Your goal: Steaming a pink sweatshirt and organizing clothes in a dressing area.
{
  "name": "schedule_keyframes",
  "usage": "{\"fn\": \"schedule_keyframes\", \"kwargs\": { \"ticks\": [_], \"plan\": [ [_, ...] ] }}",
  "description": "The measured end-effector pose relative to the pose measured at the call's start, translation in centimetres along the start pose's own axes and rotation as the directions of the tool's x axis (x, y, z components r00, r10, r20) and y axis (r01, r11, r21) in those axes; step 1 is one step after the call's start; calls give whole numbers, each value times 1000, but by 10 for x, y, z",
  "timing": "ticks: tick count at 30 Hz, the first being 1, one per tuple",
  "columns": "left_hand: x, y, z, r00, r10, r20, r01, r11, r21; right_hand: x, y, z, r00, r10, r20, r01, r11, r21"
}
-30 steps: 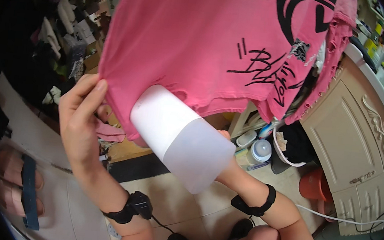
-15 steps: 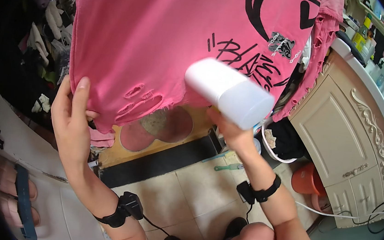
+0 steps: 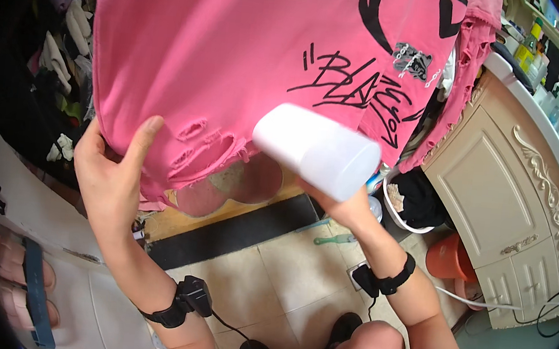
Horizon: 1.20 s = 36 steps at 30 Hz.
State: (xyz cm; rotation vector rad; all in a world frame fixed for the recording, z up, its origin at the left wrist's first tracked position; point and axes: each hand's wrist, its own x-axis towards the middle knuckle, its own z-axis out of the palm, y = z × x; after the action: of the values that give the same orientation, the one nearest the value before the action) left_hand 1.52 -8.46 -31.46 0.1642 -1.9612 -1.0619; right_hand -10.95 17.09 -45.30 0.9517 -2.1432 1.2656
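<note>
A pink sweatshirt-like garment with black lettering and ripped holes near its hem hangs in front of me. My left hand grips its lower left edge, thumb on the front and fingers behind the cloth. In my right hand is a white handheld garment steamer with a translucent tank, held in front of the lower part of the garment. The steamer hides most of that hand's fingers. From here I cannot tell whether its far end touches the cloth.
Behind the hem lies a mat with round shapes. At right stand a white basin with dark cloth, an orange bucket and a cream cabinet topped with bottles. A green-handled brush lies on the tiles. Pink slippers are at left.
The steamer has moved a little left and down. My left hand's thumb has shifted right over the cloth, and the garment's left edge bulges further left.
</note>
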Motion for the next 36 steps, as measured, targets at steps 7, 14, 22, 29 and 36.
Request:
{"fn": "schedule_keyframes", "kwargs": {
  "ticks": [7, 14, 22, 29, 36],
  "plan": [
    [3, -7, -6, 990, 113, -86, -95, 977, 193, 16, 18, -12, 855, 504, -124, -455, 842, 289],
    [16, -23, -12, 971, 43, -237, -12, 992, 129, -9, 56, -37, 919, 349, -181, -325, 933, 153],
    [91, -54, -62, 981, 92, -170, -66, 986, 153, 65, 71, -105, 941, -205, -270, 30, 843, -537],
    [103, -50, -86, 999, -11, -40, 14, 998, 68, 34, 60, -87, 964, 253, -82, -265, 903, -337],
    [120, -63, -112, 979, -84, 184, 70, 994, 79, 80, 47, -66, 966, -100, -237, 55, 980, -191]
  ]
}}
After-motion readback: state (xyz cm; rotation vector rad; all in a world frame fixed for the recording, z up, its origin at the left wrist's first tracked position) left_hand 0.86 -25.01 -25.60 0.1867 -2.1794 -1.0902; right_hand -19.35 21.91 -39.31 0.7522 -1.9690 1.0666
